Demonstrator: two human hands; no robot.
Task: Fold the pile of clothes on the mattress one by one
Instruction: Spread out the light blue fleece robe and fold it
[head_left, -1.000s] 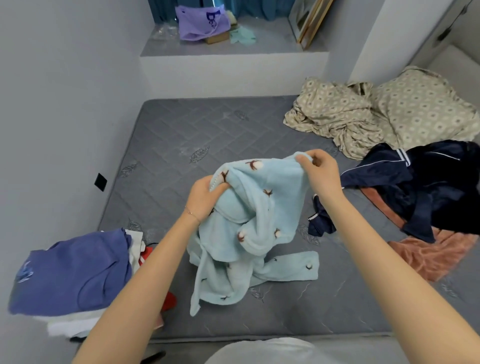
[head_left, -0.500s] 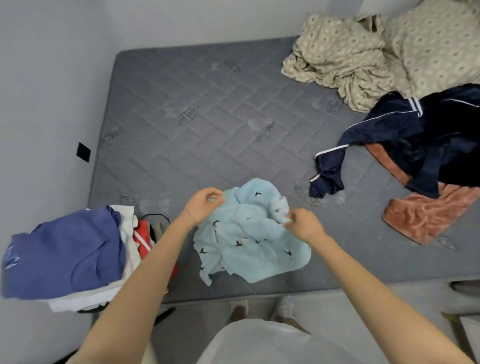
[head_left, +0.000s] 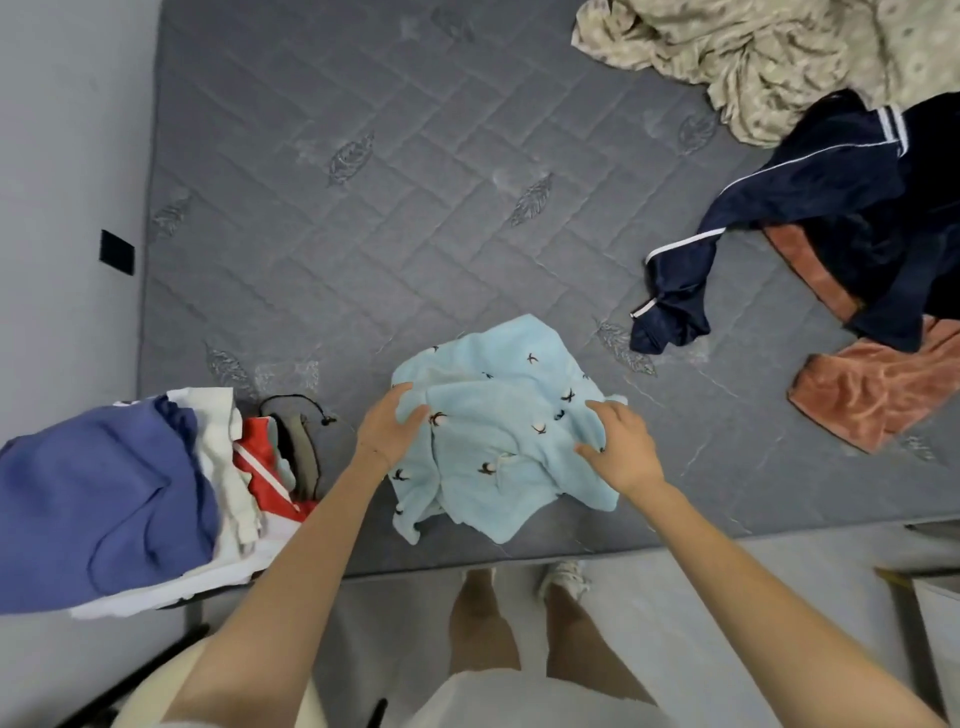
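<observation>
Grey mattress (head_left: 415, 208): near its front edge lies a crumpled light-blue fleece garment (head_left: 498, 447), its left side clutched by the left grip (head_left: 392, 428), its right pinched by the right grip (head_left: 621, 449).

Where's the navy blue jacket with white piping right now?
The navy jacket lies at the head view's right, on the grey mattress, over a rust-orange towel, beside beige patterned bedding.
</observation>
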